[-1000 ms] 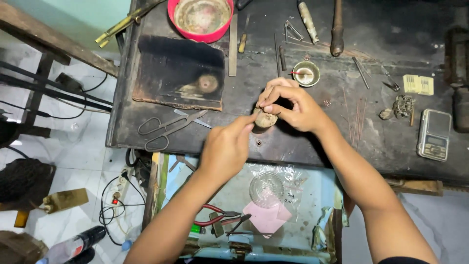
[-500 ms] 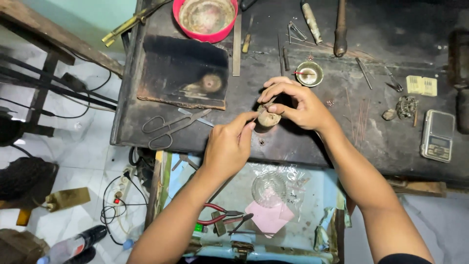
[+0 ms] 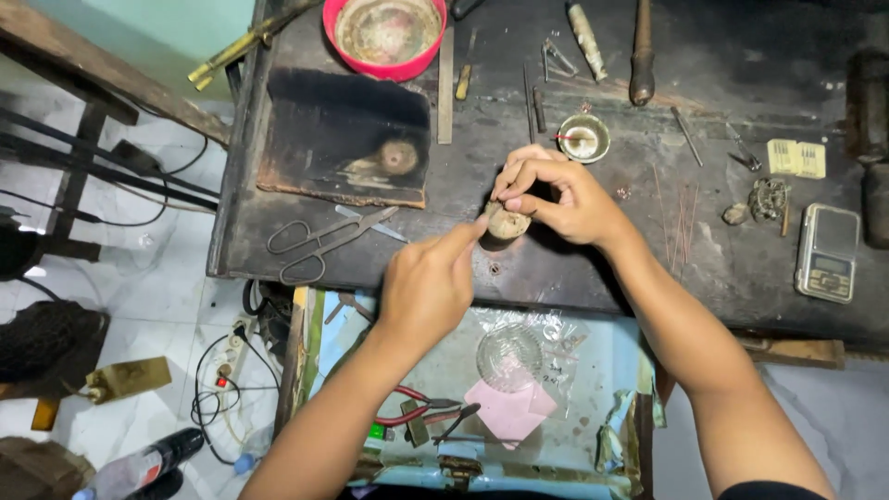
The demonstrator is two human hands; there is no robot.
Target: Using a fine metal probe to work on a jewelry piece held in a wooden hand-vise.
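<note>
- Right hand pinches a small, rounded tan-brown lump between thumb and fingers, closed on it just above the front part of the dark workbench.
- Left hand is curled, its forefinger stretched out w/ the tip touching the lump's left side. Whether it pinches a tiny tool or bit can't be told.
- Near the work: a small metal dish just behind the right hand, long scissors lying flat to the left, a scorched dark board w/ a pale round patch beyond them.
- Further back — a red bowl, a wooden-handled tool and a flat metal strip. A pocket scale sits well apart at the right edge.
- Open drawer under the bench holds a clear glass dish, pink paper and red-handled pliers.
- Progress, as a judgement: the lump is mid-handling — held up and being worked by fingertip, not set down. Scissors, scale and rear tools lie untouched. How much shaping is left can't be read from this view.
</note>
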